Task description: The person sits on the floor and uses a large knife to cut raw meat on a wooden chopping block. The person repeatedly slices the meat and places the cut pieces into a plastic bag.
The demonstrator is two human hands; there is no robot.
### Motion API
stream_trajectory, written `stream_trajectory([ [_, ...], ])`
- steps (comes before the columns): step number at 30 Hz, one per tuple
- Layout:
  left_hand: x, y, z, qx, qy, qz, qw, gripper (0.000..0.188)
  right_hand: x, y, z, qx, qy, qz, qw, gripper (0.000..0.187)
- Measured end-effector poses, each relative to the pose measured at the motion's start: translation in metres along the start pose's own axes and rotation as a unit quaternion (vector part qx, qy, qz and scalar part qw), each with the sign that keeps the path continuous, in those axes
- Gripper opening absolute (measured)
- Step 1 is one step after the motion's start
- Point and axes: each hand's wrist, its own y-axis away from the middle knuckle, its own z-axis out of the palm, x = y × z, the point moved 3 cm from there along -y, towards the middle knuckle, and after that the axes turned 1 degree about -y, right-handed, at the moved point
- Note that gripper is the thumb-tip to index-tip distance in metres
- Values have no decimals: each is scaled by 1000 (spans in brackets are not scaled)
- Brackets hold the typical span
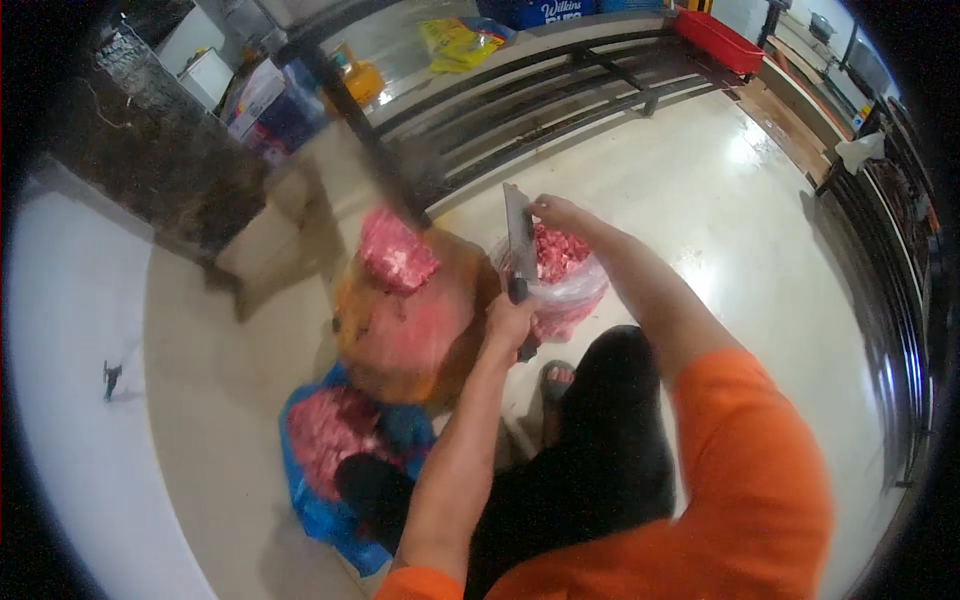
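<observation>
My left hand (511, 320) is wrapped round the black handle of a cleaver (520, 232), whose wide metal blade stands up and away from me. Near the blade's far end, my right hand (560, 214) has its fingers curled in against the side of the metal. Chopped red meat (560, 253) fills a clear plastic bag (580, 295) just beneath and to the right of the blade. To the left stands a round wooden chopping block (450, 290), its top stained pink. A large chunk of raw meat (397, 252) rests on the block's far left part.
More meat (330, 430) lies on a blue plastic bag (310, 515) on the floor, near my left knee. A dark metal rack (540, 115) runs behind the block. Back right is a red tray (718, 42). Pale tiles (760, 260) cover the floor; my sandalled foot (556, 380) is beside the clear bag.
</observation>
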Motion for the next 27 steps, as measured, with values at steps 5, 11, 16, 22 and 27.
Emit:
stream_trajectory([
  [5,16,44,-27,106,-110,54,987,31,121,19,-6,98,114,136,979,35],
  [11,-56,123,-116,190,-182,-4,965,32,197,59,64,233,155,312,908,28],
  [16,-102,122,-132,161,-141,2,977,34,259,53,59,156,249,169,941,27],
  [22,-111,148,-140,235,-142,39,961,18,156,139,103,328,-39,110,938,21],
  [27,-113,134,-132,198,-163,-11,966,26,177,194,77,294,-52,49,953,17],
])
